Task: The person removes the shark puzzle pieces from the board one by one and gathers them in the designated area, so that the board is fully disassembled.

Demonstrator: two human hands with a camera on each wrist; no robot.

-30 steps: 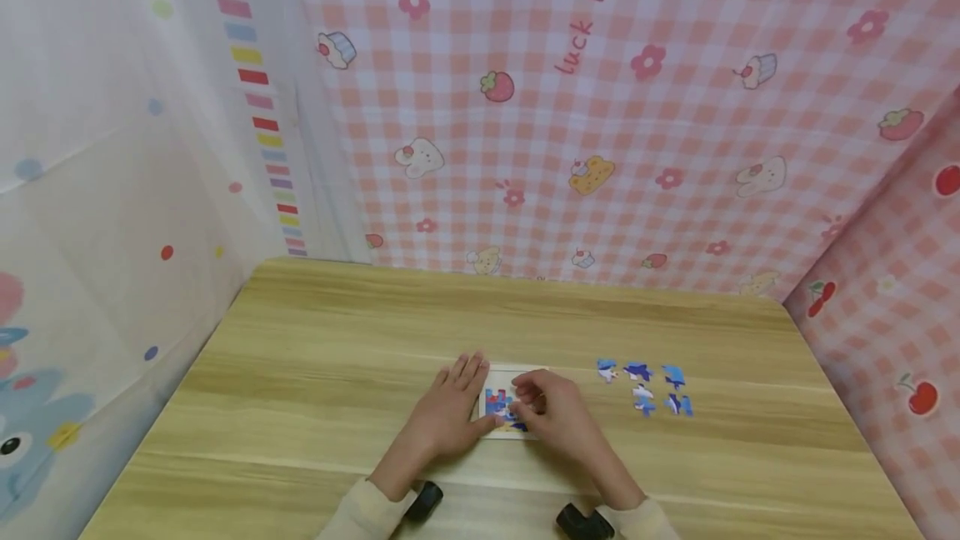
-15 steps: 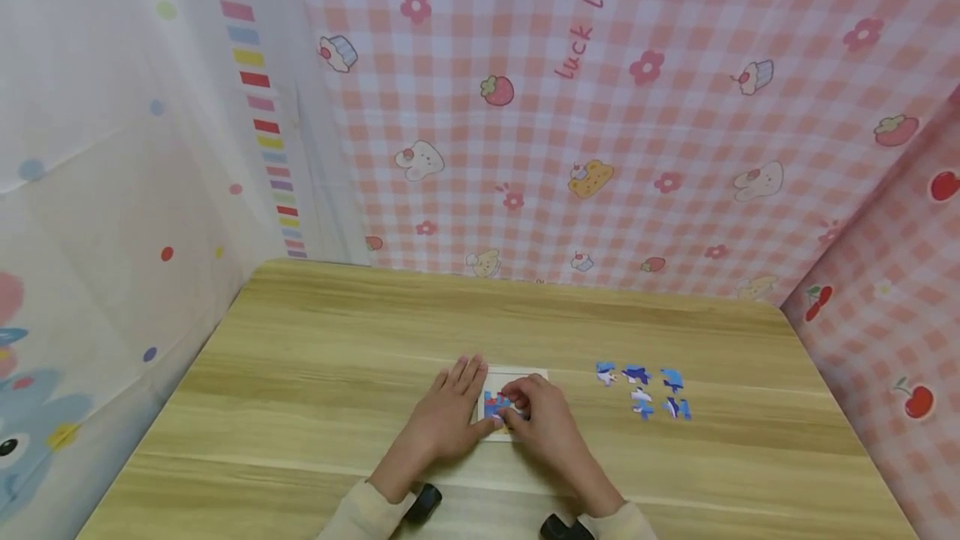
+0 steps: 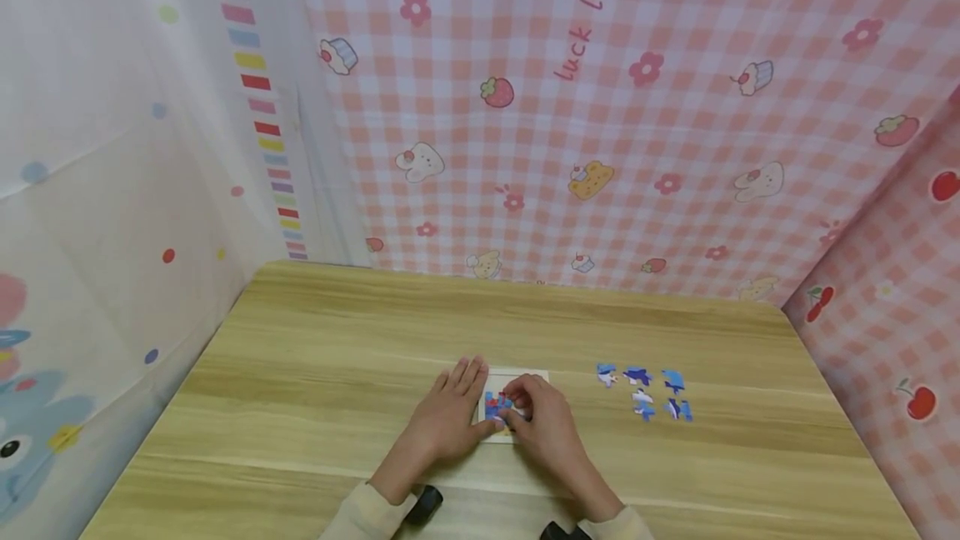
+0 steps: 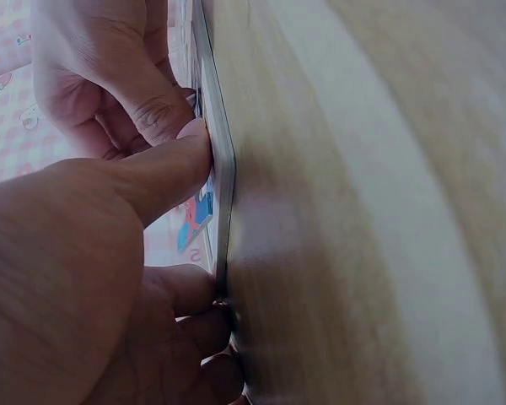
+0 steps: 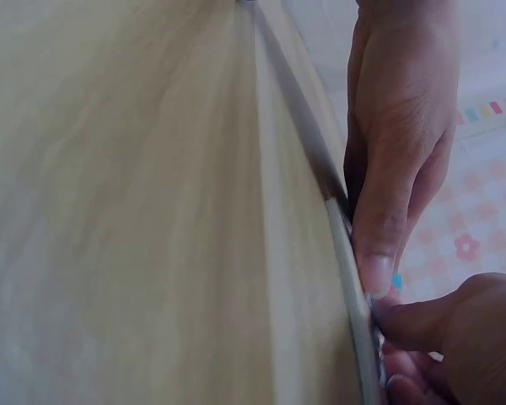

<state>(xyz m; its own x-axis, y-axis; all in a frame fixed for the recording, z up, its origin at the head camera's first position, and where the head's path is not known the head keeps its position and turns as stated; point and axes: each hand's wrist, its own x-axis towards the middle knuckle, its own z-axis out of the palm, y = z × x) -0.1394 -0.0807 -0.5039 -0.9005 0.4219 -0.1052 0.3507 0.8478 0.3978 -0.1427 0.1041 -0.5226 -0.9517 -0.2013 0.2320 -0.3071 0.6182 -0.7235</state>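
Observation:
A small white puzzle tray (image 3: 543,375) lies on the table, with joined blue and red jigsaw pieces (image 3: 492,403) in its left part. My left hand (image 3: 446,415) rests at the tray's left side, fingers straight, its thumb pressing on the near edge. Over the middle of the tray, my right hand (image 3: 546,423) pinches a jigsaw piece, mostly hidden by the fingers. The left wrist view shows the left thumb (image 4: 173,164) on the tray's rim (image 4: 225,177), close to the right thumb. In the right wrist view both thumbs nearly meet above the tray.
Several loose blue, white and purple jigsaw pieces (image 3: 637,376) lie apart on the wooden table (image 3: 337,340), to the right of the tray. Patterned cloths (image 3: 540,132) hang behind and at both sides. Dark wrist devices (image 3: 425,505) sit at both cuffs.
My right hand has moved slightly left and its fingers have come closer together over the joined pieces. The left hand keeps its place by the tray.

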